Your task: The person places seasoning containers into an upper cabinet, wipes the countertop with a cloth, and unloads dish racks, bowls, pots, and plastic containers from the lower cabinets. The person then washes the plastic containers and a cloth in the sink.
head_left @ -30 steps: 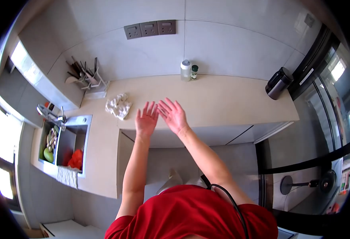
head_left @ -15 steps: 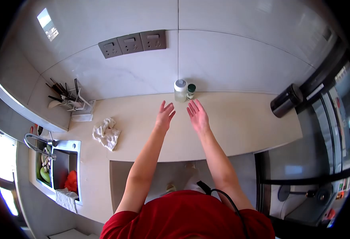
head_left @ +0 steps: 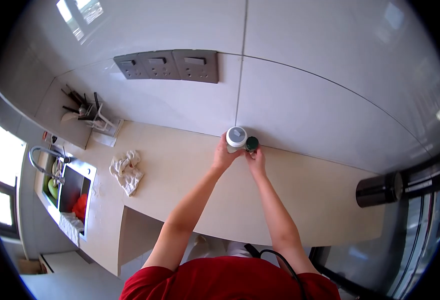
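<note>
A clear jar with a white lid (head_left: 236, 136) stands at the back of the counter, against the wall. My left hand (head_left: 222, 158) is wrapped around its left and front side, hiding much of its body. Right beside it is a small green-lidded bottle (head_left: 252, 144). My right hand (head_left: 256, 163) closes on this bottle from the front and right, fingers covering most of it below the lid. Both containers look upright and close together.
A crumpled white cloth (head_left: 126, 171) lies on the counter (head_left: 180, 160) to the left. Further left are a utensil rack (head_left: 101, 121) and a sink (head_left: 93, 172) with a faucet (head_left: 45, 150). At the far right stands a dark cylinder (head_left: 379, 190). Sockets (head_left: 196, 65) line the wall.
Both hands, open and apart in front of the containers before, have reached forward and closed on them: the left on the jar, the right on the bottle. The camera view has shifted and tilted.
</note>
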`<action>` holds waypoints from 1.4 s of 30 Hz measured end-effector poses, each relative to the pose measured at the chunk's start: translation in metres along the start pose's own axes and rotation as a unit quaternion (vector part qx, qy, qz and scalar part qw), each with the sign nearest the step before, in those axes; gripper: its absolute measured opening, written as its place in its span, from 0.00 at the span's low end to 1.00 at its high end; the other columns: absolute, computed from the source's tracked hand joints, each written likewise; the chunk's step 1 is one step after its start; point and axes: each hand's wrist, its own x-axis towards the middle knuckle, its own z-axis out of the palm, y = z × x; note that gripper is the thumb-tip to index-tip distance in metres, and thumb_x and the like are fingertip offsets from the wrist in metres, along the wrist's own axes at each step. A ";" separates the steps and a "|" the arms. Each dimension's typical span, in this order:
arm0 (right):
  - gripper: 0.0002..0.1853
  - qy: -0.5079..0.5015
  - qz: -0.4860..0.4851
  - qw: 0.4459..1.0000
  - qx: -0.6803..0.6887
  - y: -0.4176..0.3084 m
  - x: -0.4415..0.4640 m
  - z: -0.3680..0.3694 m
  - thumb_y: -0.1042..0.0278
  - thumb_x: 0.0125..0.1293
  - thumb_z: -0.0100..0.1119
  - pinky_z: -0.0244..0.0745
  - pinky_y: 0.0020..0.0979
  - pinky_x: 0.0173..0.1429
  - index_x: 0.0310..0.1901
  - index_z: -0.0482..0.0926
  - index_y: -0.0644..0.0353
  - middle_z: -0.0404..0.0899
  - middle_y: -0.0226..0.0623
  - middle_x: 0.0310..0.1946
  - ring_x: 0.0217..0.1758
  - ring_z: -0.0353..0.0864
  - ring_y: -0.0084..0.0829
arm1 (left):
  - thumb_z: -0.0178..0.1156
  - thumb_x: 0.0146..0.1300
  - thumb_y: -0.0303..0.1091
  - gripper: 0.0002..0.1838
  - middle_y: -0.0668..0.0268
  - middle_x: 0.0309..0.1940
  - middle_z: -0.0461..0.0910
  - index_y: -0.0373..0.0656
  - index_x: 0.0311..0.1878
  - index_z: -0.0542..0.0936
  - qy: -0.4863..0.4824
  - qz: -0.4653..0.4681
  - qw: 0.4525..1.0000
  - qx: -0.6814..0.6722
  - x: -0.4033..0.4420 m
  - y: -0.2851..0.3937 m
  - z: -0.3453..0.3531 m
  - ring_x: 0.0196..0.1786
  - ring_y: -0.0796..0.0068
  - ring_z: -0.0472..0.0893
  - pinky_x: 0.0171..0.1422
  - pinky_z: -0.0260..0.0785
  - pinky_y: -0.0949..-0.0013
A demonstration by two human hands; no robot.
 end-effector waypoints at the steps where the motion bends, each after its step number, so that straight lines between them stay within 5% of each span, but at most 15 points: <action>1: 0.24 -0.001 -0.001 1.000 -0.014 -0.009 -0.001 -0.004 0.70 0.54 0.64 0.71 0.30 0.48 0.53 0.69 0.62 0.76 0.39 0.42 0.46 0.75 0.33 | 0.75 0.39 0.32 0.42 0.57 0.51 0.74 0.39 0.59 0.63 0.006 -0.012 1.000 0.017 -0.003 0.006 -0.002 0.56 0.64 0.73 0.58 0.67 0.63; 4: 0.19 0.003 -0.026 0.999 -0.022 -0.017 -0.005 -0.003 0.71 0.54 0.65 0.71 0.29 0.44 0.47 0.72 0.64 0.76 0.36 0.36 0.37 0.74 0.29 | 0.74 0.42 0.32 0.41 0.60 0.51 0.73 0.41 0.60 0.63 0.015 -0.054 0.998 0.030 -0.019 0.009 -0.020 0.57 0.68 0.72 0.59 0.67 0.63; 7: 0.18 -0.053 -0.010 0.991 0.119 -0.047 -0.023 0.004 0.73 0.55 0.65 0.71 0.27 0.49 0.47 0.73 0.64 0.77 0.33 0.38 0.40 0.74 0.23 | 0.74 0.44 0.36 0.42 0.64 0.53 0.72 0.43 0.62 0.62 0.049 -0.067 0.992 -0.092 -0.059 0.008 -0.056 0.58 0.70 0.71 0.63 0.65 0.61; 14: 0.22 -0.303 0.023 0.939 0.162 -0.173 -0.148 0.064 0.76 0.57 0.62 0.69 0.29 0.58 0.54 0.71 0.63 0.76 0.33 0.47 0.49 0.75 0.24 | 0.71 0.47 0.29 0.35 0.65 0.52 0.73 0.42 0.59 0.66 0.190 -0.138 0.953 -0.189 -0.248 0.065 -0.201 0.57 0.71 0.71 0.63 0.65 0.65; 20: 0.25 -0.556 0.035 0.802 0.214 -0.261 -0.316 0.141 0.74 0.57 0.63 0.70 0.29 0.58 0.57 0.69 0.62 0.74 0.35 0.51 0.53 0.73 0.26 | 0.68 0.48 0.25 0.28 0.66 0.49 0.75 0.41 0.55 0.71 0.386 -0.155 0.878 -0.235 -0.493 0.122 -0.286 0.54 0.72 0.74 0.60 0.66 0.66; 29: 0.27 -0.807 0.013 0.551 0.210 -0.329 -0.636 0.213 0.76 0.57 0.63 0.68 0.28 0.59 0.59 0.66 0.68 0.73 0.38 0.53 0.55 0.72 0.26 | 0.70 0.47 0.25 0.29 0.69 0.48 0.76 0.42 0.54 0.72 0.661 -0.123 0.733 -0.098 -0.824 0.188 -0.288 0.53 0.77 0.73 0.58 0.67 0.70; 32: 0.29 -0.876 -0.055 0.434 0.206 -0.337 -0.724 0.222 0.77 0.55 0.64 0.69 0.30 0.58 0.59 0.66 0.64 0.74 0.37 0.52 0.54 0.73 0.27 | 0.71 0.46 0.26 0.32 0.69 0.50 0.74 0.42 0.56 0.70 0.735 -0.054 0.674 -0.056 -0.896 0.206 -0.271 0.55 0.77 0.71 0.61 0.64 0.68; 34: 0.31 -0.904 -0.091 0.376 0.182 -0.351 -0.777 0.218 0.77 0.54 0.65 0.70 0.30 0.57 0.60 0.65 0.62 0.75 0.36 0.51 0.53 0.74 0.26 | 0.72 0.45 0.28 0.36 0.70 0.53 0.72 0.43 0.59 0.67 0.768 -0.104 0.630 -0.049 -0.926 0.221 -0.259 0.58 0.77 0.69 0.65 0.60 0.66; 40: 0.25 -0.932 -0.158 0.272 0.182 -0.373 -0.915 0.233 0.74 0.52 0.67 0.71 0.29 0.55 0.51 0.68 0.62 0.77 0.35 0.46 0.48 0.76 0.25 | 0.72 0.43 0.27 0.38 0.69 0.54 0.72 0.44 0.60 0.66 0.840 -0.078 0.536 -0.021 -1.021 0.214 -0.256 0.59 0.76 0.69 0.66 0.58 0.67; 42: 0.25 -0.937 -0.171 0.238 0.188 -0.375 -0.957 0.249 0.72 0.52 0.68 0.71 0.29 0.54 0.51 0.69 0.63 0.78 0.35 0.44 0.47 0.77 0.25 | 0.74 0.42 0.31 0.40 0.67 0.54 0.72 0.44 0.60 0.65 0.866 -0.134 0.481 -0.017 -1.047 0.211 -0.265 0.59 0.73 0.69 0.65 0.59 0.65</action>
